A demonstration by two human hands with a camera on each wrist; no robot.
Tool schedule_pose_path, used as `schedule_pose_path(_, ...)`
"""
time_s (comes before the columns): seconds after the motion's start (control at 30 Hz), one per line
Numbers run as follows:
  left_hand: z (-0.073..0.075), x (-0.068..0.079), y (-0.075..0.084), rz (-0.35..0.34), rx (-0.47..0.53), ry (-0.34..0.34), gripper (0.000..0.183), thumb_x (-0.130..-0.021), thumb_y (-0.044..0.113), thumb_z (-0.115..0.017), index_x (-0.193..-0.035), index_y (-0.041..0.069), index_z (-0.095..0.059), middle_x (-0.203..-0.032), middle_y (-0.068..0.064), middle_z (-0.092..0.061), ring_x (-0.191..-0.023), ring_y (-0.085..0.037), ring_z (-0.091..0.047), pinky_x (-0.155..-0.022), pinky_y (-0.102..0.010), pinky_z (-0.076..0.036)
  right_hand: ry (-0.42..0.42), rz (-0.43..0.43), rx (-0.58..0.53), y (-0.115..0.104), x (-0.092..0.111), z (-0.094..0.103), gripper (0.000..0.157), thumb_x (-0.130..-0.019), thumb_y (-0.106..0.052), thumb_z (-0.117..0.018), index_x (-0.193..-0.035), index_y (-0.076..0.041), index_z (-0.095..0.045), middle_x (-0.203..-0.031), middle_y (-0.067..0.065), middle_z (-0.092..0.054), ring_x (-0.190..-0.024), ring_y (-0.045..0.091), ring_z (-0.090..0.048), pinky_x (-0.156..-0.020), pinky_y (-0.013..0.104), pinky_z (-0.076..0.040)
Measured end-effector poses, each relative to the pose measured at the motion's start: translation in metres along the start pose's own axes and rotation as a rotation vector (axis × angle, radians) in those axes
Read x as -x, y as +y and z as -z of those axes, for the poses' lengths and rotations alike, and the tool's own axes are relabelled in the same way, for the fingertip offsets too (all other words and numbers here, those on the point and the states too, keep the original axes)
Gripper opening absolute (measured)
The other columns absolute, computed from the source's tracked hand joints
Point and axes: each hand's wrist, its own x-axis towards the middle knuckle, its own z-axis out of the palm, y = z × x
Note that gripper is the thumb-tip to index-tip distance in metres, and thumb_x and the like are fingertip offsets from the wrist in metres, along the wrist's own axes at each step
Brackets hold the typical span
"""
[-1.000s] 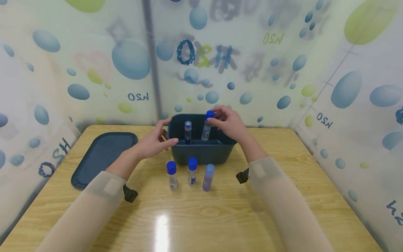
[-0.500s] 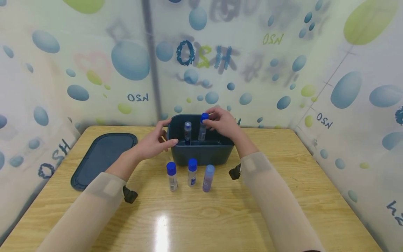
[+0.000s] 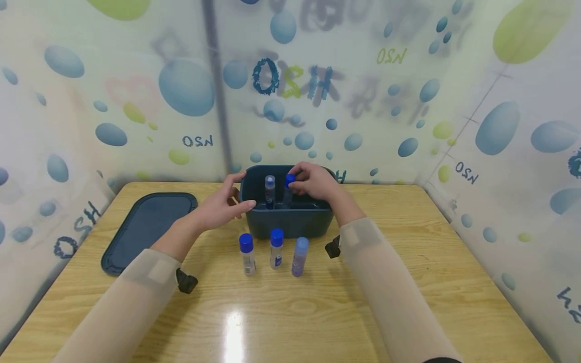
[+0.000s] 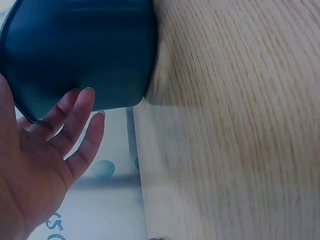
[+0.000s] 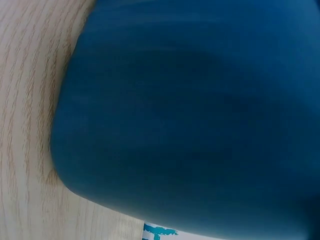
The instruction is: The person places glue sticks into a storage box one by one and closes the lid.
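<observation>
A dark blue plastic bin (image 3: pixel 288 222) stands at the back of the table. My left hand (image 3: pixel 222 204) holds its left end, thumb at the front corner of the rim and index finger at the back. In the left wrist view, the other fingers (image 4: pixel 80 120) lie against the outer wall. My right hand (image 3: pixel 315 182) reaches in over the right side and pinches the blue cap of an upright glue stick (image 3: pixel 289 182). Left of it another glue stick (image 3: pixel 270 189) with a clear cap stands inside. The right wrist view shows only the bin's outer wall (image 5: pixel 175 115), the hand hidden.
Three glue sticks stand upright before the bin: two blue-capped, left (image 3: pixel 247 254) and middle (image 3: pixel 276 248), and a purple one (image 3: pixel 299 257) with a light blue cap. A dark lid (image 3: pixel 147 227) lies at left. A patterned wall (image 3: pixel 281 126) rises behind the table (image 3: pixel 272 322).
My right hand has moved left and down with the glue stick, bringing it lower into the bin beside the clear-capped one. My left hand has stayed at the bin's left end.
</observation>
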Motion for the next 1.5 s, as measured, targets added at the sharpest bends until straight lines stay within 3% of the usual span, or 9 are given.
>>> schedule_pose_path(0.17,0.0011,0.0002,0.0001,-0.002,0.002,-0.002,0.094,-0.109,0.05,-0.067,-0.177,0.029,-0.006,-0.109,-0.015,-0.062,-0.099,-0.04,-0.071,-0.082,-0.038,-0.058,0.001,-0.014,-0.009,0.0006,-0.0025,-0.0012,0.029,-0.108,-0.015,-0.072,-0.136,-0.008,-0.065,-0.123,0.018,-0.078,-0.104,0.031,-0.078,-0.101,0.052,-0.063)
schedule_pose_path(0.4,0.0007,-0.0005,-0.0002,-0.009,0.007,0.001,0.094,-0.109,0.049,-0.067,-0.177,0.028,-0.006,-0.109,-0.016,-0.063,-0.098,-0.04,-0.07,-0.081,-0.038,-0.057,-0.007,-0.025,-0.012,0.0005,-0.0028,-0.0021,0.032,-0.109,-0.016,-0.071,-0.139,-0.01,-0.064,-0.125,0.019,-0.077,-0.113,0.042,-0.077,-0.103,0.056,-0.061)
schedule_pose_path(1.1,0.0001,0.0008,0.0001,-0.006,0.002,0.01,0.093,-0.109,0.05,-0.067,-0.177,0.029,-0.007,-0.108,-0.015,-0.063,-0.097,-0.04,-0.071,-0.081,-0.038,-0.058,0.006,-0.037,-0.007,-0.0021,-0.0011,-0.0037,0.039,-0.11,-0.019,-0.07,-0.147,-0.013,-0.062,-0.129,0.019,-0.076,-0.112,0.039,-0.078,-0.103,0.055,-0.061)
schedule_pose_path(1.5,-0.0015,0.0001,-0.0006,-0.008,-0.008,0.01,0.093,-0.109,0.051,-0.067,-0.177,0.028,-0.007,-0.109,-0.015,-0.063,-0.097,-0.04,-0.072,-0.081,-0.037,-0.059,0.082,0.009,-0.048,-0.0003,0.0032,-0.0023,0.04,-0.108,-0.027,-0.073,-0.145,-0.015,-0.064,-0.134,0.017,-0.074,-0.107,0.035,-0.079,-0.1,0.055,-0.063)
